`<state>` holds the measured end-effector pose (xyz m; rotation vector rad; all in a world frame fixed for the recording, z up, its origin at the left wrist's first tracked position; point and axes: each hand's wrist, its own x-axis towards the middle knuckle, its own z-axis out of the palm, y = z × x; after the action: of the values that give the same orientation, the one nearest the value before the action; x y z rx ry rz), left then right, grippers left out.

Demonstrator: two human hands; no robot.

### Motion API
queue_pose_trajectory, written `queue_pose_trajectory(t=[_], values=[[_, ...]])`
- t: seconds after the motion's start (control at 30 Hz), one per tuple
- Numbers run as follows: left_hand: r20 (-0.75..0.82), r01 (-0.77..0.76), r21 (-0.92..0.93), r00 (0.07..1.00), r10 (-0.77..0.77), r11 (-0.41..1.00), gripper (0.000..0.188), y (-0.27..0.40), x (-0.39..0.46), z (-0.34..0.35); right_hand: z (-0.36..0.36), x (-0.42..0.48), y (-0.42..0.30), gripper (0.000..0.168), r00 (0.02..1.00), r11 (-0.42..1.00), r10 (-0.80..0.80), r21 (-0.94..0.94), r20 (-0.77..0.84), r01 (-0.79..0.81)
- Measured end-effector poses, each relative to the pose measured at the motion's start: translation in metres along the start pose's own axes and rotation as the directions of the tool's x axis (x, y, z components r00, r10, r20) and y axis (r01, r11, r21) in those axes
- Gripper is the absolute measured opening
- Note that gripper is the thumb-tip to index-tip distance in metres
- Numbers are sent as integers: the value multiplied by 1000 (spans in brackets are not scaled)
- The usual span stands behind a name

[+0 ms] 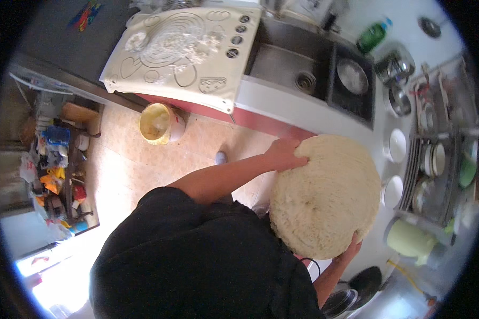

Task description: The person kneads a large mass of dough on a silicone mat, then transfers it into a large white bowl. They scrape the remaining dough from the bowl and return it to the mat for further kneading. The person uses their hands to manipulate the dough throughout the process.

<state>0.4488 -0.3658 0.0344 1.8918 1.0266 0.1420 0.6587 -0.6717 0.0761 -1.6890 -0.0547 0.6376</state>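
A large round pale-beige board (327, 195), apparently a wooden chopping board with a rough, worn face, is held over the counter's edge. My left hand (285, 153) grips its rim on the sink side, thumb on the face. On the opposite side, my right hand (349, 249) holds the rim, with most of its fingers hidden beneath. Beyond my left hand lies a cream baking mat (219, 91) with printed shapes. White flour (179, 40) and some crumbly lumps are scattered over the mat.
The steel sink (279, 60) adjoins the mat and holds a dark basin (351, 107). White bowls (397, 145), a dish rack (413, 171) and a pale green kettle (409, 239) line the wall. A yellowish bucket (175, 127) stands on the floor; a cluttered shelf (68, 175) is behind.
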Motion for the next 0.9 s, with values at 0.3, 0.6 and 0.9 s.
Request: queue_pose_trajectory(t=[0.3, 0.6, 0.9], values=[[-276, 172, -136, 939, -204, 976, 60, -141, -43, -195, 249, 8, -61, 50, 930, 967, -31, -224, 366, 120], [-228, 371, -518, 809, -542, 771, 54, -232, -68, -303, 467, 28, -103, 44, 795, 877, 114, -437, 596, 201], [-19, 425, -719, 779, -627, 550, 54, -307, -60, -305, 610, 41, -140, 36, 696, 697, 264, -631, 668, 341]])
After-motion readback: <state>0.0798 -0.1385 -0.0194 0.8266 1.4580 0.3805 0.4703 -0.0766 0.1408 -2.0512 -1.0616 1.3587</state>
